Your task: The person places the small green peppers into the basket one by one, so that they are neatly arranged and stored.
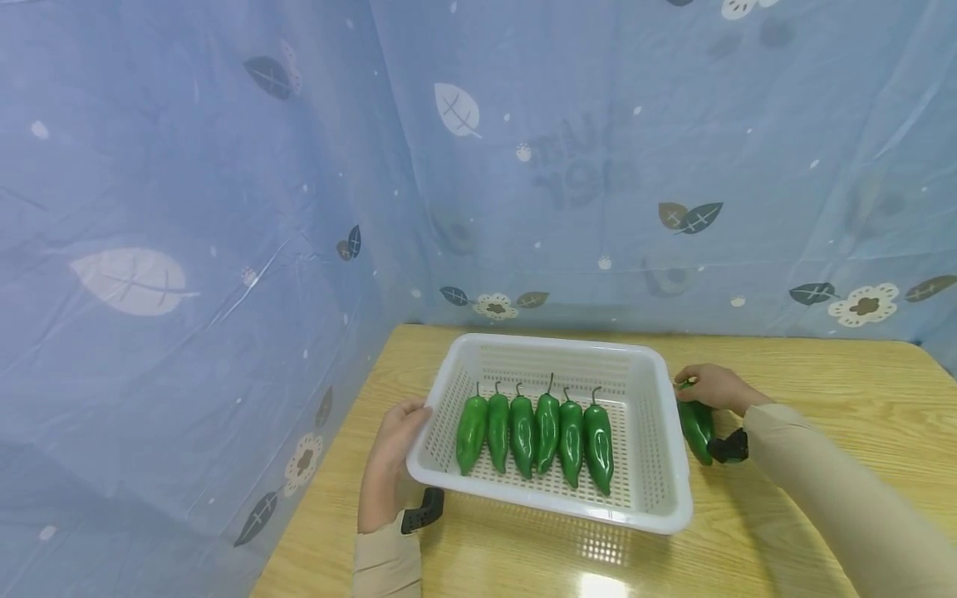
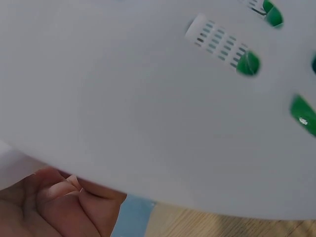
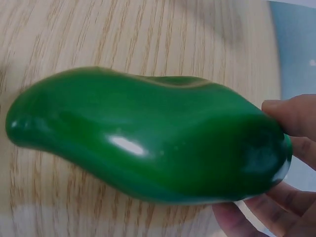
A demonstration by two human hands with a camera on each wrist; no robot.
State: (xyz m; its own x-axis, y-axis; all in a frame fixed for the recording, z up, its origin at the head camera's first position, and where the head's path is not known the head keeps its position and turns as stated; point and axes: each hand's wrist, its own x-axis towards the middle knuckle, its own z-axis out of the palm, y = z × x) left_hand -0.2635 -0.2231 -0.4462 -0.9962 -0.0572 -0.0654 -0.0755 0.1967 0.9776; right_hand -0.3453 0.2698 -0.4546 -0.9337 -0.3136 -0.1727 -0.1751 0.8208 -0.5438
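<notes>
A white plastic basket [image 1: 553, 507] with slotted walls holds several glossy green peppers [image 1: 548, 432] lying side by side, stems toward the back wall. At its left end my left hand [image 1: 396, 436] grips the rim, thumb on top; the left wrist view shows the basket wall [image 2: 148, 113] filling most of the picture. Right of the basket, my right hand [image 1: 714, 388] holds one more green pepper [image 3: 148, 140] by its stem end. Thumb and fingers [image 3: 296, 116] pinch both sides of that end, and the tapered tip points away from the hand, close over the table.
The wooden table [image 1: 845, 390] extends to the right of and in front of the basket. A blue patterned cloth [image 1: 553, 166] hangs behind and along the left side. Each wrist carries a black camera mount [image 1: 728, 447].
</notes>
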